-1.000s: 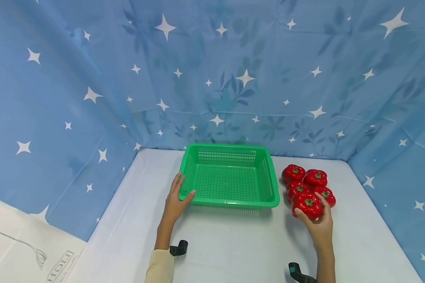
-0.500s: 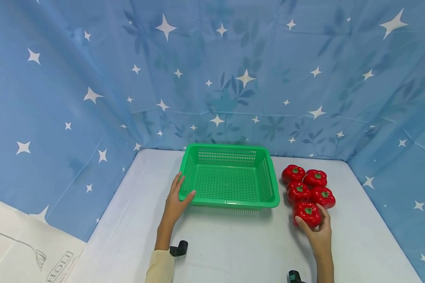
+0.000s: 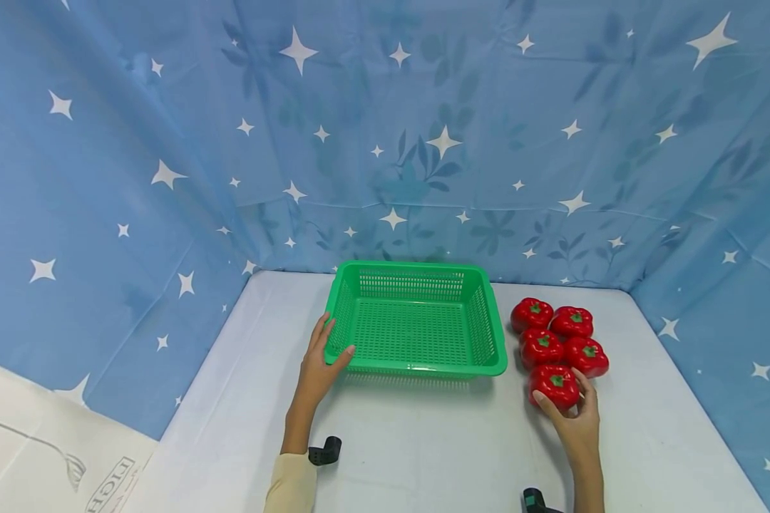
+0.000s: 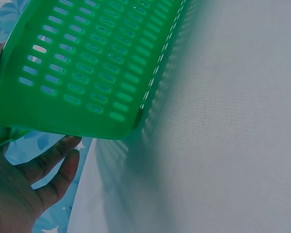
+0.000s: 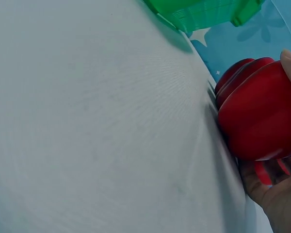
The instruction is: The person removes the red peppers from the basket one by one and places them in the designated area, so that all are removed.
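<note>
In the head view my left hand [image 3: 317, 367] holds the near left corner of a green plastic basket [image 3: 416, 370]. Its thumb lies over the front rim and its fingers reach along the left side. The left wrist view shows the slotted basket wall [image 4: 87, 116] close up, with two bent fingers below the corner. At the right my right hand [image 3: 576, 420] grips a red bell pepper [image 3: 553, 382] with a green stem, thumb on its left, fingers on its right. The pepper appears to sit on the table. In the right wrist view this pepper [image 5: 262, 111] hides part of the fingers.
Several more red bell peppers [image 3: 542, 345] stand clustered just beyond the held one, right of the basket. A white cloth covers the table [image 3: 417, 442]. Blue starry curtains [image 3: 372, 128] close off the back and sides. Black wrist devices [image 3: 325, 451] sit on both wrists.
My right hand has brought the gripped pepper down and toward me, in front of the other peppers; over the last half second it shifted only slightly. My left hand and the basket have stayed put.
</note>
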The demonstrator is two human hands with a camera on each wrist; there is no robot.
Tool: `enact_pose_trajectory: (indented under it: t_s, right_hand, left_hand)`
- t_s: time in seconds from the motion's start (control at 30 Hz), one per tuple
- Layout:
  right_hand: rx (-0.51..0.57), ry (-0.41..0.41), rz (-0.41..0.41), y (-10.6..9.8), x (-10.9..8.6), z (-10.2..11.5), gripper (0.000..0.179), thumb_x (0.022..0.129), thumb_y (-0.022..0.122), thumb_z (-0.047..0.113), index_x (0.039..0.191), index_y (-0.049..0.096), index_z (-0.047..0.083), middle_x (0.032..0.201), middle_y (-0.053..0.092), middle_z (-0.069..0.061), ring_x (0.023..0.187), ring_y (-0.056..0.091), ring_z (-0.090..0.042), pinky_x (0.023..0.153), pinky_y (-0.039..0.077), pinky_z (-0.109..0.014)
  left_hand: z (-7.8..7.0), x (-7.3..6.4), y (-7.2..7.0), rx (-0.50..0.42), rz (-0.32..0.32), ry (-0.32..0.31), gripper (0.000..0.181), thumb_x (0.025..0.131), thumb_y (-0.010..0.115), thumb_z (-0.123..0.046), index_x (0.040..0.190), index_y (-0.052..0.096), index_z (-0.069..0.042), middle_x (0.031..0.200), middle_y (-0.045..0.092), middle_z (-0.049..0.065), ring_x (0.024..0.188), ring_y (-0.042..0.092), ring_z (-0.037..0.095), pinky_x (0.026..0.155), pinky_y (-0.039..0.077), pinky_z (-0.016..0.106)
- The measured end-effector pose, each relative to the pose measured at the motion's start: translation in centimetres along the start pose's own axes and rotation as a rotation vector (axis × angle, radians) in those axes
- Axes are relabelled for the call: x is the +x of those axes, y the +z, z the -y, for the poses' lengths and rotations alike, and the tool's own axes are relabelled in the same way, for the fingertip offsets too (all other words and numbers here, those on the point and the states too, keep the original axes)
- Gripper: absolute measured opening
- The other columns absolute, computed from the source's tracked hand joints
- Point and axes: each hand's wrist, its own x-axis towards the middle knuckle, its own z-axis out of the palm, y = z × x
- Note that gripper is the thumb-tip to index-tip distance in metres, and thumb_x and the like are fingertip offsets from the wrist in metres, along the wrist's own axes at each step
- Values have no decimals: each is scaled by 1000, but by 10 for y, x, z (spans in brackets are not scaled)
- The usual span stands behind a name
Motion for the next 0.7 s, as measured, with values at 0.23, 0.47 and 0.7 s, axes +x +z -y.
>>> enact_pose_trajectory:
  t_s: [0.23, 0.47, 0.7]
  right_hand:
    - [8, -7, -29, 3, 0, -3, 86, 86, 76, 32, 153, 24, 25, 149, 33, -8, 134, 33, -26, 73, 35, 4]
    - [-13, -19, -36, 5, 1, -5, 89, 84, 78, 33, 154, 23, 21, 150, 32, -8, 134, 32, -25, 78, 37, 2]
    - [-44, 0, -26, 3, 1, -3, 92, 84, 77, 37, 155, 20, 28, 153, 29, -8, 138, 29, -28, 92, 44, -9]
  left_hand:
    - [0, 0, 1, 12, -4, -14, 75, 91, 67, -41, 152, 34, -13, 164, 19, 2, 150, 21, 31, 111, 29, 65]
    - [-1, -2, -1, -5, 9, -20, 79, 90, 64, -52, 153, 34, -14, 164, 18, -3, 150, 20, 29, 111, 28, 65]
    - [-2, -1, -1, -1, 10, -24, 80, 90, 64, -53, 153, 34, -14, 164, 17, -7, 151, 19, 28, 112, 28, 64]
